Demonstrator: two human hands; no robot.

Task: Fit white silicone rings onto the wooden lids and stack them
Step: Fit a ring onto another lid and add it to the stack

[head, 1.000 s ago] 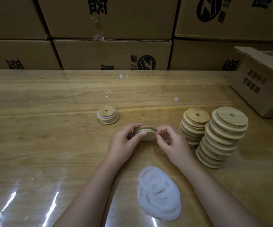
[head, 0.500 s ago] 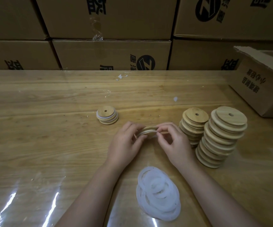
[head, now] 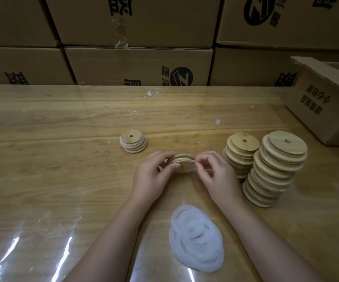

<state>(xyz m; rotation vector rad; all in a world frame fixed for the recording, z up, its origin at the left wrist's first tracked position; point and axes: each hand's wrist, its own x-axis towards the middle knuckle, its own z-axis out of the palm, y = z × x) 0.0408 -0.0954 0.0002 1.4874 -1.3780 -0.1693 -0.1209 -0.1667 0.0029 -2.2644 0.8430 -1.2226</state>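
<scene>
A round wooden lid (head: 184,164) with a white silicone ring around its rim is held between both hands just above the table. My left hand (head: 152,176) grips its left edge, thumb on the face. My right hand (head: 215,176) pinches the ring at the lid's right edge. A short stack of ringed lids (head: 133,141) sits beyond and left of my hands. Two tall, leaning stacks of bare wooden lids (head: 240,153) (head: 276,169) stand to the right. A pile of loose white rings (head: 196,238) lies between my forearms.
The wooden table (head: 52,159) has a glossy clear cover. An open cardboard box (head: 327,102) sits at the far right. Sealed cartons (head: 138,66) are stacked in a wall along the back edge. Small white scraps (head: 150,93) lie on the far table.
Both hands have shifted slightly and turned the lid so more of its face shows. My right fingers have moved along the rim, pressing the ring on.
</scene>
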